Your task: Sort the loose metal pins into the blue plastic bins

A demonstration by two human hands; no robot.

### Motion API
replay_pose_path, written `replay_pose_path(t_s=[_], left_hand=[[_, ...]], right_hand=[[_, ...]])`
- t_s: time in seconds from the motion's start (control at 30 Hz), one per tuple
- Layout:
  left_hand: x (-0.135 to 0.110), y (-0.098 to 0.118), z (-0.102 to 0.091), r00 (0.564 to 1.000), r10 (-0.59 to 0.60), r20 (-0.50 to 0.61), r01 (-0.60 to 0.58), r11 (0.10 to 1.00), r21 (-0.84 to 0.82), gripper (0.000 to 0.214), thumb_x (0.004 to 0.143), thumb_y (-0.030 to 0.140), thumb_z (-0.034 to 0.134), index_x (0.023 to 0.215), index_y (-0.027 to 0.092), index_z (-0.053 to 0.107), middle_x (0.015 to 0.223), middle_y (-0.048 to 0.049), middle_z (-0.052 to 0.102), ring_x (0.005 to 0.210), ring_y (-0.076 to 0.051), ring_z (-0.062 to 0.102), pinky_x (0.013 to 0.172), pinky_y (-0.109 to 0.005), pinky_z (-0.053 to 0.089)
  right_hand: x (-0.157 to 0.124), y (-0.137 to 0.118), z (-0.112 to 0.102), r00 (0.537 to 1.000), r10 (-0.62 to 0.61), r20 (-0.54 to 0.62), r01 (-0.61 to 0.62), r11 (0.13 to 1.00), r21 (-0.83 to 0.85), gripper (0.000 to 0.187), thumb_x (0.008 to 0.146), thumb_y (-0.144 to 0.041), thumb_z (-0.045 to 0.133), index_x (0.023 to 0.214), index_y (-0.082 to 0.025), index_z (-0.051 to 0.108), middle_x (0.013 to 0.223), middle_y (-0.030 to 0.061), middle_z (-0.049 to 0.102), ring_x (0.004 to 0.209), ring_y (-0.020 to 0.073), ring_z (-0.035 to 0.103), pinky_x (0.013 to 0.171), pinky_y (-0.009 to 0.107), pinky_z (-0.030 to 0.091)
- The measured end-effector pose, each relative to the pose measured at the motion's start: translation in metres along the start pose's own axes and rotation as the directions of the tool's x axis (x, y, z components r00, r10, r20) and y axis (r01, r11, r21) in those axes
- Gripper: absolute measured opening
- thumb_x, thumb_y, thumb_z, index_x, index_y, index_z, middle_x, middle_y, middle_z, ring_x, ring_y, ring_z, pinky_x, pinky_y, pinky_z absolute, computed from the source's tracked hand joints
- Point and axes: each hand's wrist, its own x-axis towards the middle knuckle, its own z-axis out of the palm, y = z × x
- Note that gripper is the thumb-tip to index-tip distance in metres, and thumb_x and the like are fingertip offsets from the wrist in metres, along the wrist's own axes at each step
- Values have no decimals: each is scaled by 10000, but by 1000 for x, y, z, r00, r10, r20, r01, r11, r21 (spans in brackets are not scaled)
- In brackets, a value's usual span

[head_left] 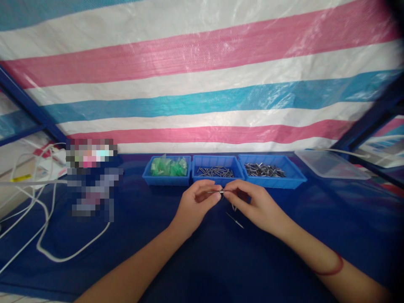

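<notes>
My left hand [197,203] and my right hand [252,203] meet above the blue table [151,235], just in front of the trays. Both pinch a thin metal pin [217,192] with a small part at its tip, held level between the fingertips. Another thin metal pin [235,220] lies on the cloth below my right hand. Behind my hands stand three blue trays: the left tray [167,177] holds green plastic pieces, the middle tray [217,174] holds thin metal pins, the right tray [274,179] holds short metal parts.
A clear plastic lid or tray [331,164] lies at the back right. White cables [47,219] loop over the table's left side beside a blurred object [91,176]. A striped pink, white and blue tarp [202,71] hangs behind. Blue frame bars [372,118] run at both sides.
</notes>
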Motion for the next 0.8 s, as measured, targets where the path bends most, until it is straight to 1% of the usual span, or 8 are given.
replay_pose_path(t_s=[0.13, 0.23, 0.37, 0.47, 0.57, 0.67, 0.73, 0.8], left_hand=[[0, 2, 0, 1000, -6, -15, 5, 999, -46, 294, 720, 328, 760, 923, 148, 647, 993, -76, 731, 796, -141, 671, 765, -265, 507], [0, 2, -1, 1000, -10, -24, 9, 998, -56, 269, 730, 339, 751, 894, 143, 667, 974, -78, 733, 775, -135, 663, 752, -259, 501], [1, 3, -2, 1000, 7, -15, -7, 1000, 23, 234, 740, 340, 741, 859, 143, 702, 907, -61, 732, 756, -125, 637, 734, -239, 483], [1, 2, -4, 1000, 24, 0, -24, 994, 105, 248, 757, 354, 718, 886, 142, 721, 825, -45, 715, 720, -122, 611, 695, -232, 468], [2, -1, -6, 1000, 22, 0, -22, 986, 168, 287, 766, 366, 700, 939, 138, 717, 766, -35, 690, 696, -130, 600, 656, -235, 457], [3, -4, -8, 999, 48, 19, -51, 968, 246, 295, 788, 365, 673, 974, 137, 698, 750, -28, 672, 663, -131, 583, 633, -243, 451], [3, -5, -9, 993, 106, 51, -117, 927, 357, 264, 826, 360, 632, 972, 147, 689, 779, -30, 673, 669, -137, 578, 640, -253, 448], [1, -4, -9, 973, 199, 114, -229, 823, 520, 217, 862, 342, 590, 940, 168, 692, 848, -38, 679, 750, -159, 593, 706, -276, 453]], right_hand=[[0, 3, 4, 996, 66, 62, -77, 979, 191, 247, 898, -414, 501, 868, -197, 616, 756, 17, 610, 696, 144, 553, 632, 270, 441], [-1, 3, 8, 989, 101, 108, -127, 955, 268, 266, 892, -441, 503, 877, -199, 612, 702, 13, 590, 728, 163, 574, 660, 283, 460], [-1, 3, 11, 986, 121, 114, -148, 952, 269, 246, 872, -425, 533, 918, -202, 627, 773, 17, 621, 729, 157, 569, 676, 285, 461], [0, 4, 11, 986, 135, 98, -158, 947, 281, 221, 853, -404, 564, 887, -195, 628, 770, 16, 619, 698, 146, 554, 657, 280, 448], [0, 4, 9, 986, 164, 33, -167, 942, 290, 200, 840, -384, 587, 869, -188, 612, 729, 6, 585, 639, 128, 520, 605, 270, 425], [0, 3, 7, 989, 141, -40, -125, 954, 271, 153, 842, -341, 586, 841, -188, 586, 720, -5, 549, 614, 113, 488, 576, 259, 406], [-1, 0, 5, 992, 96, -75, -78, 973, 216, 119, 851, -310, 572, 833, -193, 575, 717, -10, 533, 612, 110, 478, 571, 255, 399], [-2, -3, 4, 995, 29, -98, -17, 993, 120, 106, 859, -287, 557, 804, -197, 562, 709, -11, 526, 615, 111, 475, 579, 257, 394]])
